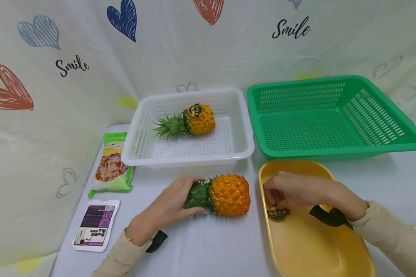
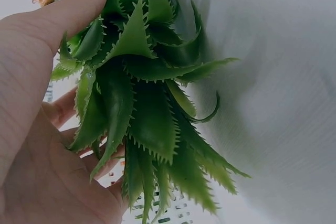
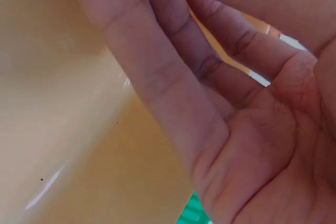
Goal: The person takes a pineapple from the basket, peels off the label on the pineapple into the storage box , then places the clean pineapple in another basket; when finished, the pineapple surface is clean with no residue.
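At nine o'clock from your right hand [image 1: 294, 190], across the wall of the yellow tub [image 1: 319, 246], the pineapple [image 1: 230, 195] lies on the white tabletop [image 1: 222, 248], its long axis running nine to three, crown leaves [image 1: 197, 197] toward nine. Your left hand [image 1: 175, 200] is nearer, thumb and fingers curled round those leaves; the body is orange, glossy and spiky. Your right hand pinches a black-and-gold label [image 1: 278, 214] inside the tub. At the pineapple's eleven o'clock, a white basket [image 1: 225, 136] holds a second pineapple [image 1: 200, 120].
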`<state>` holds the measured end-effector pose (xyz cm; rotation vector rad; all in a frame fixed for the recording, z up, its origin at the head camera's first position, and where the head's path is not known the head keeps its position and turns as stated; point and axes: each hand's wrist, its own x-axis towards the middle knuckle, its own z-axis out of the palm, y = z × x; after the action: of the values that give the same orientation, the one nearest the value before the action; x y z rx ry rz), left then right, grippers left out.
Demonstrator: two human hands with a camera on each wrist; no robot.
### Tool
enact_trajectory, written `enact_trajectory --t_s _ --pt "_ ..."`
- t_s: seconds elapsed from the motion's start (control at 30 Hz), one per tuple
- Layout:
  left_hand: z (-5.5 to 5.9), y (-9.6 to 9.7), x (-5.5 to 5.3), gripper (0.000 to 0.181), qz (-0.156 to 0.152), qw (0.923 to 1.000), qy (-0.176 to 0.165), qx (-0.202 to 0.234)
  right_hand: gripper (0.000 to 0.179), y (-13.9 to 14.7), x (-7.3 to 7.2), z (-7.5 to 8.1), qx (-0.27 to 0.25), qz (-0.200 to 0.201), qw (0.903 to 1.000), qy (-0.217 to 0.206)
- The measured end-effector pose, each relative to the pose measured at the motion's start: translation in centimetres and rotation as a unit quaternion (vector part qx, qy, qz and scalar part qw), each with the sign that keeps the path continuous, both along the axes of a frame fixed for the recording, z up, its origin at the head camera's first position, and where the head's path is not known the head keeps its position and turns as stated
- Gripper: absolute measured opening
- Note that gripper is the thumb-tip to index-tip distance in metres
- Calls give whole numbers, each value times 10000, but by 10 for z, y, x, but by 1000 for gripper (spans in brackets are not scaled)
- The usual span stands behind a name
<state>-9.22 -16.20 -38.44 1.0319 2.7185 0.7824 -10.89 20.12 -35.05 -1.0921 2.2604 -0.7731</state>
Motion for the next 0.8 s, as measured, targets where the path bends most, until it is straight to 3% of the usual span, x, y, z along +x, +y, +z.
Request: enact_trajectory --t_s 0.47,0.8 --pt "0 0 -1 81 17 10000 -70 38 29 2 2 -6 229 -250 9994 42" --pt "-2 0 -1 80 32 10000 -53 78 32 4 2 -11 438 -467 9975 311"
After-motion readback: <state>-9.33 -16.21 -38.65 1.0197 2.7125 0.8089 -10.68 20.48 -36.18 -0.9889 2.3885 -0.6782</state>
